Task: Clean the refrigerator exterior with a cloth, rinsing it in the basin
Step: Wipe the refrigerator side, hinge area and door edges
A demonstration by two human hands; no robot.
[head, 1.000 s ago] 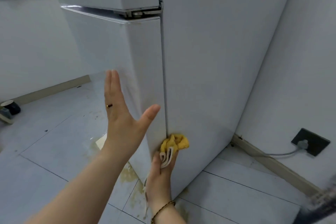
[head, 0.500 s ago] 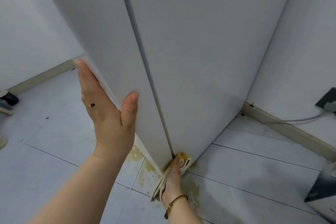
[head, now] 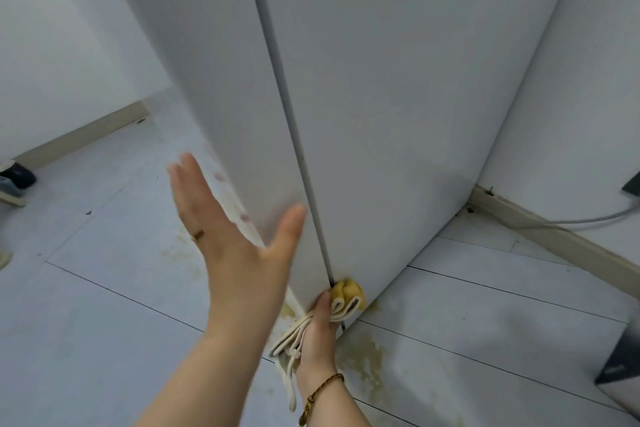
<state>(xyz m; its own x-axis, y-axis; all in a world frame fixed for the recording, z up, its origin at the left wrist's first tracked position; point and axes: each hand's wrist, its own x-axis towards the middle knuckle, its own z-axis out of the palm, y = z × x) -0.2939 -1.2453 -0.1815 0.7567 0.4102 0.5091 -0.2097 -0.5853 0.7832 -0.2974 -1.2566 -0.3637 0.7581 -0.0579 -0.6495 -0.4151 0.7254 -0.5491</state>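
White walls [head: 52, 62] meet a pale tiled floor [head: 104, 288] with thin dark joints, edged by a beige skirting board [head: 86, 135]. Yellow-brown stains [head: 363, 360] mark the tiles. A grey cable [head: 571, 220] runs low along the right-hand wall

tiled floor [head: 104, 305]: yellow stains | grey cable [head: 581, 219]: above baseboard [head: 571, 245] | shoes [head: 15, 178]: far left

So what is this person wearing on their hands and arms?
Very little. Both forearms are bare as far as the picture shows, with no sleeves and no gloves. The left hand has a thin ring on one finger. The right hand has a slim braided bracelet in brown and gold tones at the wrist.
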